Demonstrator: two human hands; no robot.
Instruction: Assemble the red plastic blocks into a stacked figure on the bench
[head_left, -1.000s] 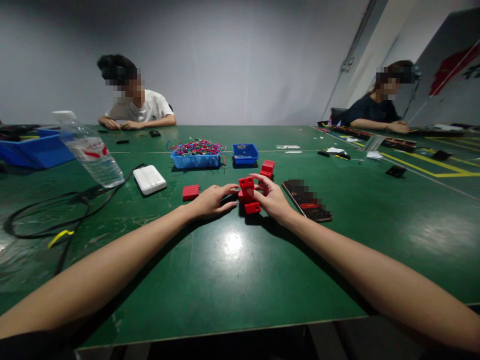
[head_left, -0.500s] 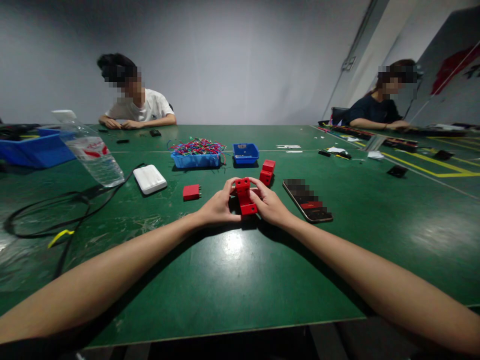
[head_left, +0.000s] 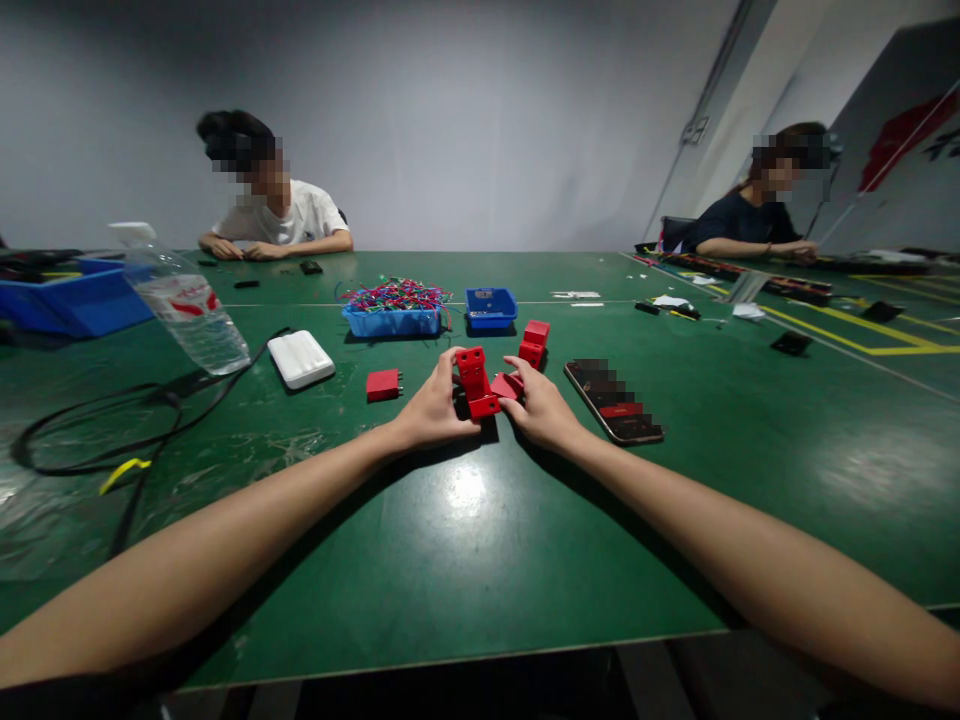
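My left hand (head_left: 436, 408) is closed around a red U-shaped module base (head_left: 474, 380), which has round holes in its upper end and its foot. It stands slightly tilted just above or on the table. A small red plug-in module (head_left: 508, 386) is pinched in my right hand (head_left: 544, 408), close to the right side of the base; the fingers partly cover it. Another red module (head_left: 383, 385), with metal pins pointing right, lies left of my left hand. Beyond my right hand sits a red stepped block (head_left: 534, 343).
On the green table (head_left: 465, 560) are a phone (head_left: 600, 400), a white power bank (head_left: 300, 358) with a black cable, and a tilted-looking water bottle (head_left: 187, 305). Farther back stand a blue tray of wires (head_left: 394, 318) and a small blue bin (head_left: 491, 310). Two people sit beyond.
My hands have moved apart a little. The base has shifted left with my left hand, and a red module now shows separate from it in my right hand.
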